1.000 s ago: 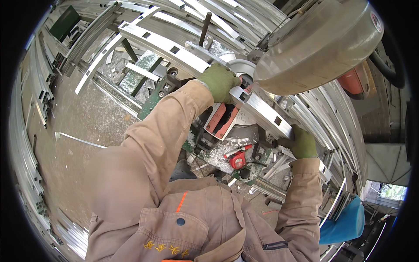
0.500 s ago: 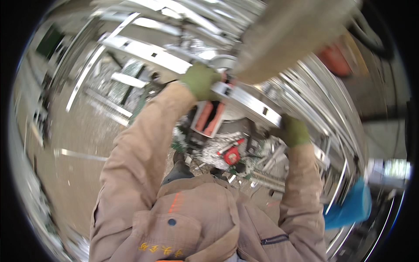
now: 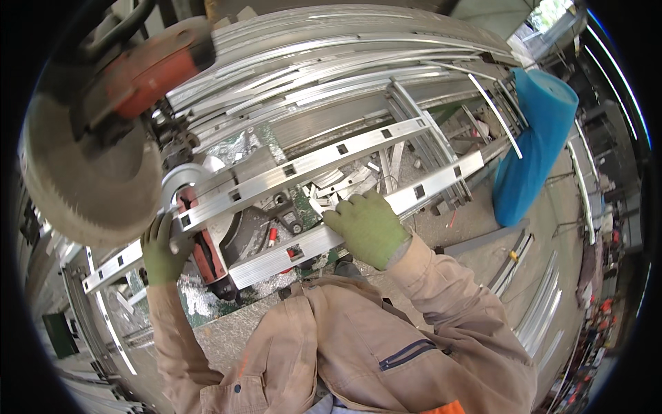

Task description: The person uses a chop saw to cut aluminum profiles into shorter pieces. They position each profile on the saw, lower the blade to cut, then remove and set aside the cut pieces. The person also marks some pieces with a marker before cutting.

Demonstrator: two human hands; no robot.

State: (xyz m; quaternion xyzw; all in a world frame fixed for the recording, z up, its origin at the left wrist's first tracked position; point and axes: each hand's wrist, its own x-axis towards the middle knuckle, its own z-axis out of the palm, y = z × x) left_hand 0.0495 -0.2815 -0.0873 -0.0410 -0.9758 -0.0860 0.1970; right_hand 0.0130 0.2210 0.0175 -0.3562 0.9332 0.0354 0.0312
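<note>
My left hand (image 3: 165,250), in a green glove, is closed around a long silver aluminium bar (image 3: 265,181) with square holes. That bar crosses the saw base near the red insert (image 3: 207,255) and runs up to the right. My right hand (image 3: 372,229), also gloved, has its fingers curled over a second bar (image 3: 276,261) with square holes. This one lies nearer my body, its left end beside the saw base. The big round blade (image 3: 89,186) of a red-bodied cut-off saw (image 3: 148,76) hangs above and left of my left hand.
Many long aluminium lengths (image 3: 331,65) lie stacked at the back. Short offcuts (image 3: 345,183) and shavings litter the bench between the bars. A blue roll (image 3: 534,145) stands at the right. A red tape measure (image 3: 293,252) shows partly through a hole in the near bar.
My view has swung right, so the saw now appears at upper left. My right hand now rests over the nearer bar, which has come in front of my body. My left hand stays beside the saw base.
</note>
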